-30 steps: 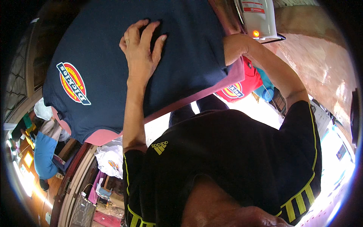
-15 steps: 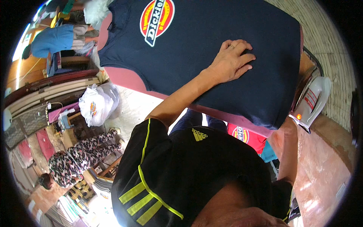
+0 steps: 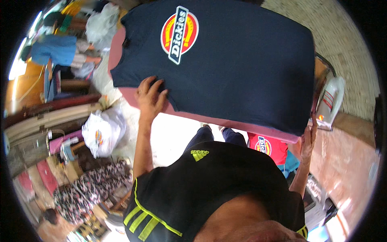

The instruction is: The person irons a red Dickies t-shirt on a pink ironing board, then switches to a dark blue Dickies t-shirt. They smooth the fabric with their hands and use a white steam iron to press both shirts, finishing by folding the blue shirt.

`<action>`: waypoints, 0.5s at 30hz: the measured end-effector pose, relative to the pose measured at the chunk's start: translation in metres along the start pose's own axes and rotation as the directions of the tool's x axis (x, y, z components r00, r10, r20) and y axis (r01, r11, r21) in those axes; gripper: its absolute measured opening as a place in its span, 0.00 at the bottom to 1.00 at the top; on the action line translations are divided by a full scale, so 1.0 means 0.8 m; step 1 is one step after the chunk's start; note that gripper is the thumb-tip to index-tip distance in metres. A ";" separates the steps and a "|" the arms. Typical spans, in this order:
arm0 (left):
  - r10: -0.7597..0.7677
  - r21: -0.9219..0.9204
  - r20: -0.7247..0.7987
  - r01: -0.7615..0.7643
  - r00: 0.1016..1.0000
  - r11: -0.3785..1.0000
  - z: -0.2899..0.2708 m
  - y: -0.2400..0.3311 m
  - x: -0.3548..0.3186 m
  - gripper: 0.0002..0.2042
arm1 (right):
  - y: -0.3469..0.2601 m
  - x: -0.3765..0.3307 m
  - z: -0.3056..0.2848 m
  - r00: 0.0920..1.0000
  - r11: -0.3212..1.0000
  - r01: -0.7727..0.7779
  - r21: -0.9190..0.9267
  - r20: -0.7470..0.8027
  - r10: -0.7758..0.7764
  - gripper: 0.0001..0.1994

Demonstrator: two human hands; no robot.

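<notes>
A dark navy shirt [image 3: 250,68] with a red, yellow and white printed emblem lies spread over a pink padded board [image 3: 129,94]. My left hand [image 3: 150,99] rests at the shirt's armhole edge, fingers apart on the cloth and palm over the pink padding. At the board's right near corner, my right hand [image 3: 308,141] is upright against the shirt's hem, its fingers stretched out along the edge. They are partly hidden by the corner. Just beyond that hand, a white iron [image 3: 331,101] with a lit orange lamp stands apart from both hands.
A red printed garment [image 3: 280,153] and a teal cloth [image 3: 291,161] are below the board's near edge. A stuffed white plastic bag [image 3: 104,133] sits on the floor at left. Two people, one in a blue top [image 3: 54,49] and one in patterned clothes [image 3: 90,191], are farther left.
My left hand has moved left from the middle of the shirt to its armhole edge. My right hand, hidden near the iron before, now shows at the shirt's corner.
</notes>
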State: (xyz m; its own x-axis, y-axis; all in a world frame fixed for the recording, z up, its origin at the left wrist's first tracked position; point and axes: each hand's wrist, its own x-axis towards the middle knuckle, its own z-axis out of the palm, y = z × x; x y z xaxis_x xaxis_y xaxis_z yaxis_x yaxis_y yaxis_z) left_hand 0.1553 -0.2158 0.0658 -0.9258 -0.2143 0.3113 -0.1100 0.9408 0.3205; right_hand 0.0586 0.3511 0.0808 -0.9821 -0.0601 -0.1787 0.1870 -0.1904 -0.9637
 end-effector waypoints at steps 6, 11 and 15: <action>0.072 0.113 0.103 -0.083 0.992 0.990 -0.043 -0.125 -0.008 0.25 | 0.008 -0.032 0.025 0.943 0.510 0.326 -0.796 0.233 -0.238 0.32; 0.070 0.149 0.101 -0.085 0.992 0.985 -0.045 -0.170 0.010 0.25 | 0.000 -0.037 0.058 0.955 0.128 0.244 -0.961 0.214 -0.206 0.30; 0.216 0.180 0.118 -0.235 0.969 0.955 -0.056 -0.184 0.021 0.24 | 0.004 -0.039 0.057 0.932 -0.053 0.208 -0.977 0.215 -0.292 0.25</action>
State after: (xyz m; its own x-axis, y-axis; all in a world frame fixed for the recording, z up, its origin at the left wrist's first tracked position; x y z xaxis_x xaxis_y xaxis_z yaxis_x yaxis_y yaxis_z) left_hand 0.1720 -0.3696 0.0639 -0.9638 0.0264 0.2655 0.0471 0.9963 0.0722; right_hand 0.0913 0.3075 0.0920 -0.9647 -0.2108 0.1578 -0.2380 0.9546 -0.1794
